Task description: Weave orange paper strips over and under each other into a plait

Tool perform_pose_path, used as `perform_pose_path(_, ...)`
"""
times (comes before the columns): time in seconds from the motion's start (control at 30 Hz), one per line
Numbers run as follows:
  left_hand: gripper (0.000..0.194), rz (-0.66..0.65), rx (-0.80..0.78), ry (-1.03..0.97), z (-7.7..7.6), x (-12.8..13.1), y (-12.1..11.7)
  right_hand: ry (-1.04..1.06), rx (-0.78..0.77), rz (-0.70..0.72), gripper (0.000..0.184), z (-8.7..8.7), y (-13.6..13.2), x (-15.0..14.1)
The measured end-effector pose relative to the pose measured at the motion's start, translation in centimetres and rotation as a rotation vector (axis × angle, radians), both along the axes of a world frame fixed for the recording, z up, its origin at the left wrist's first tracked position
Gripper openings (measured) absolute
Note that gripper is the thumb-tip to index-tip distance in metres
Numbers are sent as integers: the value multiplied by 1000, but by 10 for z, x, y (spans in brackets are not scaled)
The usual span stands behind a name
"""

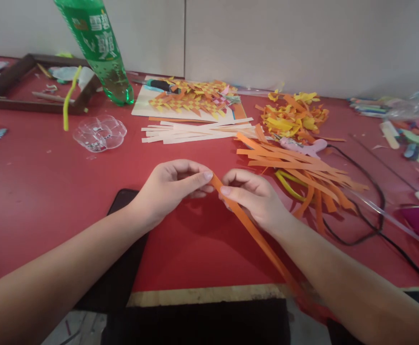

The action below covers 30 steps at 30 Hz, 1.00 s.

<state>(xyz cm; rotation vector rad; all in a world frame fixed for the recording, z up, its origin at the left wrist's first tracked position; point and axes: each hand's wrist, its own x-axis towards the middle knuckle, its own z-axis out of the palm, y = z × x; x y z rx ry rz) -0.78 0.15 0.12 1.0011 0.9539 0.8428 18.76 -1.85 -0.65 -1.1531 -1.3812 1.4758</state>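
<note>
Between both hands runs a long orange paper strip (249, 229), its upper end at my left fingertips and its tail hanging past the table's front edge. My left hand (175, 189) pinches that end between thumb and fingers. Close beside it, my right hand (254, 196) grips the strip slightly lower, thumb on top. A pile of loose orange strips (291, 163) lies right of my right hand. Beyond my hands are pale cream strips (198, 130) and woven orange-and-yellow paper pieces (195, 98) on a white sheet.
A green bottle (103, 52) stands at the back left by a brown frame (33, 103) and a clear flower-shaped tray (99, 134). Yellow-orange scraps (295, 115), a pink glue gun (304, 146) and its black cord (381, 191) are on the right. A dark flat object (118, 268) lies under my left forearm.
</note>
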Motion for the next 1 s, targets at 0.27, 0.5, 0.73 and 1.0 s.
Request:
perform_pose_path(0.27,19,-162,82,252,4,1,-3,27,64,-95,8,-1,-1,-4)
perform_pose_path(0.5,18,-215,152,324,6,0,-3,-56,109,-80,8,0,0,-3)
perform_pose_path(0.73,19,-265,205,334,5,0,-3,-104,92,-77,8,0,0,-3)
perform_pose_path(1.0,12,-184,144,215,5,2,-4,-69,94,-97,9,1,0,-5)
